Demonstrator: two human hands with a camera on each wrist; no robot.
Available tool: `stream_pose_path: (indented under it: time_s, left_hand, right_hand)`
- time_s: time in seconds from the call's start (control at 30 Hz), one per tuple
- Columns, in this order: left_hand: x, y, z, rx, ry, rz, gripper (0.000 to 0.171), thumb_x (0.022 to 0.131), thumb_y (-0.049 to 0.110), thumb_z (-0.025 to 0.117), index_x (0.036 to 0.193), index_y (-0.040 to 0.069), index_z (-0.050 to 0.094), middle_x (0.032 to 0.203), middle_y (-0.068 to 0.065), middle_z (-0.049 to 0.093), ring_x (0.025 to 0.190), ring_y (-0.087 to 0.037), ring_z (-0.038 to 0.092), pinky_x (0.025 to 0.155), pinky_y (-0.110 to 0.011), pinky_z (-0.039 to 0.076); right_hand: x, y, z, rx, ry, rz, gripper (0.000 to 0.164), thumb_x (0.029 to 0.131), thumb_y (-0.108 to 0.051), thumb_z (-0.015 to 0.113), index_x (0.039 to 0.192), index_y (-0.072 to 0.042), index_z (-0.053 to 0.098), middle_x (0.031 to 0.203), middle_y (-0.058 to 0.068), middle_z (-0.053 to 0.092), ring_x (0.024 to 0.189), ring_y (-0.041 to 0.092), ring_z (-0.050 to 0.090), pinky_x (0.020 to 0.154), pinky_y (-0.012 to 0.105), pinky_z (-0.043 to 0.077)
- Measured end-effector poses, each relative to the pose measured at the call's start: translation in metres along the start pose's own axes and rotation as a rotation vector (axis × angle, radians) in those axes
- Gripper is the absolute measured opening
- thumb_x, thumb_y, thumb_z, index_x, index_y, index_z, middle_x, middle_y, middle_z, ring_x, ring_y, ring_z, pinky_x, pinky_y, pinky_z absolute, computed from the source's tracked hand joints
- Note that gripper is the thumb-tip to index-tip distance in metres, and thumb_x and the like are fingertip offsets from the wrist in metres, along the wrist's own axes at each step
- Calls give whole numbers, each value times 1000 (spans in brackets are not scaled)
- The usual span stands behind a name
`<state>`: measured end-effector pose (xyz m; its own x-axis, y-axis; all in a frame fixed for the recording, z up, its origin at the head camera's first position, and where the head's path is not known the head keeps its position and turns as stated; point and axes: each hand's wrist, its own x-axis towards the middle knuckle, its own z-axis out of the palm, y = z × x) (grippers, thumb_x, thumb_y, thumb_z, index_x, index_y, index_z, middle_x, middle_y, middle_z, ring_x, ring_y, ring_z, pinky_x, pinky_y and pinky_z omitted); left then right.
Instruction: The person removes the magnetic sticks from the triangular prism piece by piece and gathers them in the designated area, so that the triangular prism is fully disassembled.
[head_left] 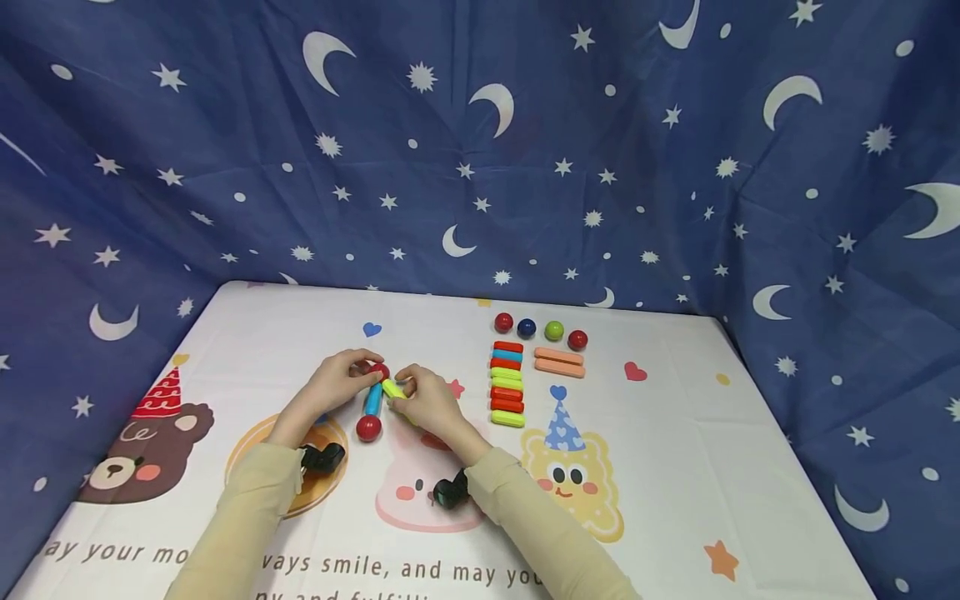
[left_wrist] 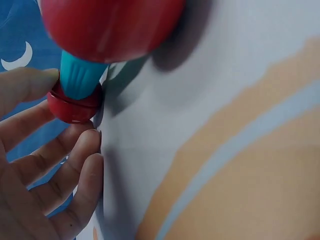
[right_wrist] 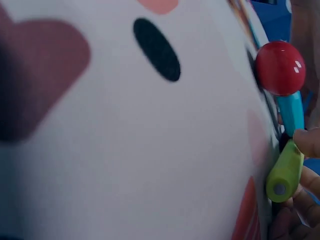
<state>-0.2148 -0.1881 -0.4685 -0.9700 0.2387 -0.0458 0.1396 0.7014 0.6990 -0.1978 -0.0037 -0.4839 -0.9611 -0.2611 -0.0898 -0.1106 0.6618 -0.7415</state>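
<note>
On the table lies a blue rod [head_left: 372,401] with a glossy red ball [head_left: 368,428] at its near end and a second red ball [head_left: 380,371] at its far end. My left hand [head_left: 332,385] holds that far ball between thumb and fingers, as the left wrist view also shows. My right hand [head_left: 432,406] pinches a yellow-green rod [head_left: 393,389], tilted so its far end comes right up to the far red ball. In the right wrist view a grey disc shows in the near end of the yellow-green rod [right_wrist: 286,172].
Right of the hands, several red, blue and yellow-green rods [head_left: 507,375] lie in a column. Beside them are two peach rods [head_left: 558,362]. Behind stand red, blue and green balls [head_left: 554,331] in a row. A blue star-and-moon curtain [head_left: 480,167] borders the printed tablecloth [head_left: 675,433].
</note>
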Motion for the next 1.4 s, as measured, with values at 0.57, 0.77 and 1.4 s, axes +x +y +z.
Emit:
stream_pose_path:
  time_s: [0.57, 0.77, 1.4]
  left_hand:
    - [0, 1, 0, 34, -6, 0, 33, 91, 21, 65, 121, 7, 65, 110, -17, 66, 93, -28, 62, 81, -40, 54]
    - [2, 1, 2, 32, -11, -12, 33, 92, 23, 64, 121, 8, 65, 112, -17, 66, 96, -30, 62, 81, -40, 54]
    - [2, -3, 1, 11, -22, -48, 35, 91, 27, 65, 122, 10, 65, 113, -16, 64, 95, -27, 57, 77, -30, 47]
  right_hand:
    - [5, 2, -2, -87, -43, -68, 33, 86, -23, 72, 117, -14, 69, 83, -2, 53, 75, 9, 48, 65, 16, 36]
    - [-1, 5, -10, -75, -83, -95, 31, 86, -22, 71, 116, -13, 70, 82, -2, 53, 74, 8, 47, 64, 15, 35]
    - [-47, 30, -80, 138, -42, -61, 27, 90, -22, 66, 115, -10, 64, 78, 4, 58, 61, 12, 50, 50, 18, 42]
